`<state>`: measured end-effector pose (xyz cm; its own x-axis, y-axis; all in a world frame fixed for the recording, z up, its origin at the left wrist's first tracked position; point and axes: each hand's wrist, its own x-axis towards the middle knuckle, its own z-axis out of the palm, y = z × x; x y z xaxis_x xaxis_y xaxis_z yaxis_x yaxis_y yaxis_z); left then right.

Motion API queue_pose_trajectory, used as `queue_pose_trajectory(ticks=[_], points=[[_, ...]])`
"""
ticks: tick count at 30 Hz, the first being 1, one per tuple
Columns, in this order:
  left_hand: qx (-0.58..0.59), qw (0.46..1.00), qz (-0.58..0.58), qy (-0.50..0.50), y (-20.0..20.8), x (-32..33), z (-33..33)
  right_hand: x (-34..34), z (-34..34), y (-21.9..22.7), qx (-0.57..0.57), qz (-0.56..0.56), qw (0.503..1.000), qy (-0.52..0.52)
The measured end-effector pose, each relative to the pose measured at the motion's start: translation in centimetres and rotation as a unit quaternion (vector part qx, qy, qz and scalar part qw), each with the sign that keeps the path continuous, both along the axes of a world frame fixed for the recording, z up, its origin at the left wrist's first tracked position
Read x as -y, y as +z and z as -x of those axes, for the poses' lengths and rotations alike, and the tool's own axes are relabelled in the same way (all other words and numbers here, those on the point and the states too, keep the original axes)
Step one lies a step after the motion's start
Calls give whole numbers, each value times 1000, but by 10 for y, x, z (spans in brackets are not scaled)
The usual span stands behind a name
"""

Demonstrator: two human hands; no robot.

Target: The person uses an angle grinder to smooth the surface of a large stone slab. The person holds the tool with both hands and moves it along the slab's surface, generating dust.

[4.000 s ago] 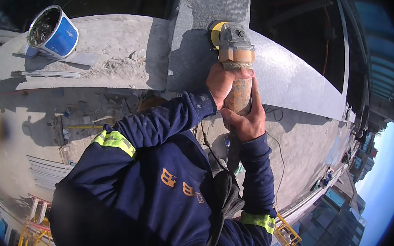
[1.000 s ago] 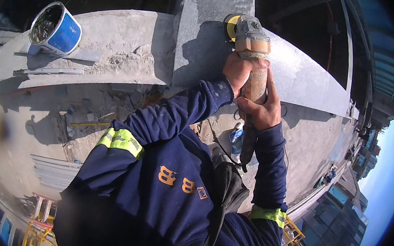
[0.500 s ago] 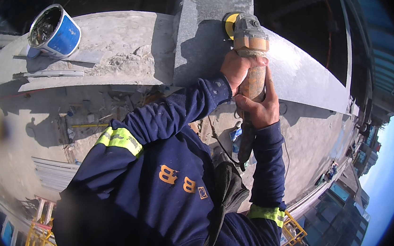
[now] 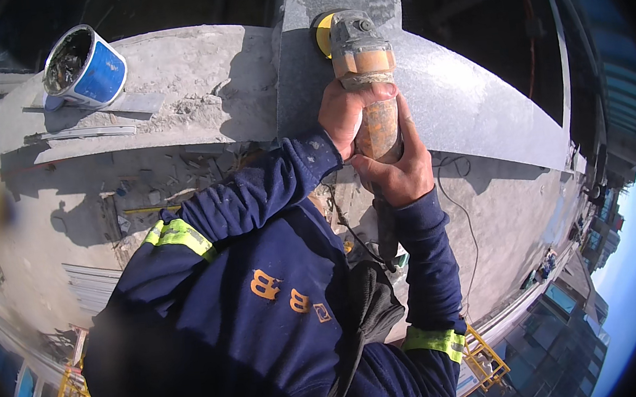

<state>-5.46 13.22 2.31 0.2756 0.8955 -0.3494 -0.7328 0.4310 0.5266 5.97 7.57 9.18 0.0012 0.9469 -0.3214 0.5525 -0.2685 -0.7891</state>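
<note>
An angle grinder (image 4: 379, 130), worn orange and grey, points away from me with its head over a grey metal sheet (image 4: 442, 95). At its far left side a yellow-faced disc (image 4: 325, 37) shows; whether it touches the sheet I cannot tell. My left hand (image 4: 344, 113) is closed around the grinder's body just behind the head. Nearer to me, my right hand (image 4: 399, 169) grips the body from the right, fingers along its side. The rear end and cord run down beside my right forearm.
A white and blue bucket (image 4: 101, 72) with dark contents stands on the concrete ledge (image 4: 183, 66) at left, beside loose strips (image 4: 90, 133) and rubble. Below, a cable (image 4: 473, 237) trails over the floor. Yellow metal frames (image 4: 486, 357) stand lower down; dark openings flank the sheet.
Both hands and the grinder have moved left across the metal sheet, with the disc now nearer the sheet's left edge. The grip looks unchanged.
</note>
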Motion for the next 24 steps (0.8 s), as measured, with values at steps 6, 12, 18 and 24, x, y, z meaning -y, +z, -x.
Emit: queue_pose_trajectory(ticks=[6, 12, 18, 24], points=[[-14, 999, -5, -28, 4, -7, -24, 0, -16, 1, -26, 8, 998, -57], [-12, 1000, -11, 10, -3, -4, 8, -3, 4, -13, 6, -65, 998, 12], [19, 1000, -15, 10, 0, -6, -8, -1, -3, -4, -10, -28, 999, -25], [17, 999, -14, -46, 1, -17, -40, -3, -25, -1, -5, -10, 997, -74]])
